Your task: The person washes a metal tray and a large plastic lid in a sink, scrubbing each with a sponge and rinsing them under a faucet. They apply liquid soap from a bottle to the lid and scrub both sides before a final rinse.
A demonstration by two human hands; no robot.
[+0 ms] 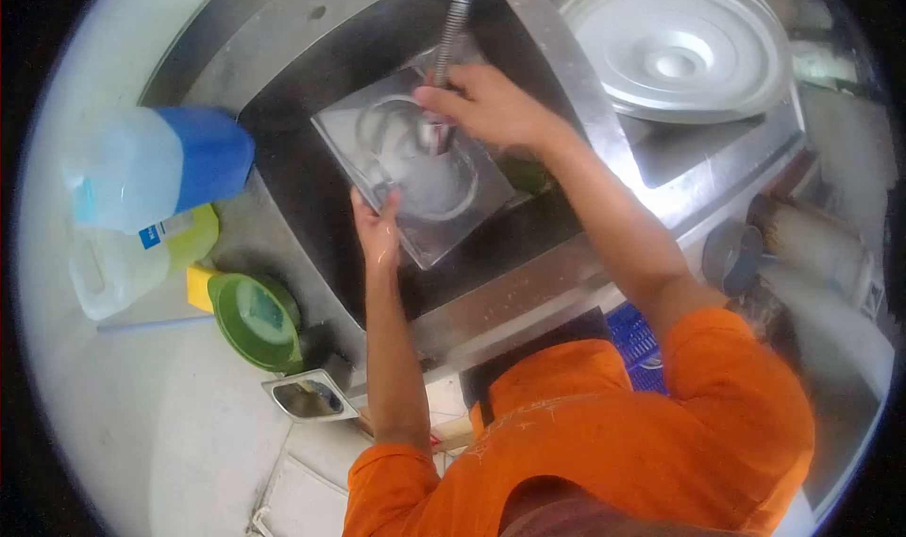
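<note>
My left hand (376, 230) is closed on the lower left edge of a square metal panel (415, 164), which is tilted inside the sink (311, 197). A round rim shows in the middle of the panel, with water and whitish spray over it. Above the panel, my right hand (486, 108) is wrapped round a spray nozzle (436, 139) that points down at it. From the nozzle a coiled metal hose (456, 18) runs up out of view. Something green (528, 174) lies in the sink below my right forearm, partly hidden.
A large round metal lid (675, 51) lies right of the sink. To the left stand a blue-liquid jug (203, 155), a yellow-green jug (142, 263), a yellow sponge (200, 287) and a green bowl (255, 320). A small metal pan (311, 395) and a blue basket (637, 339) are nearer me.
</note>
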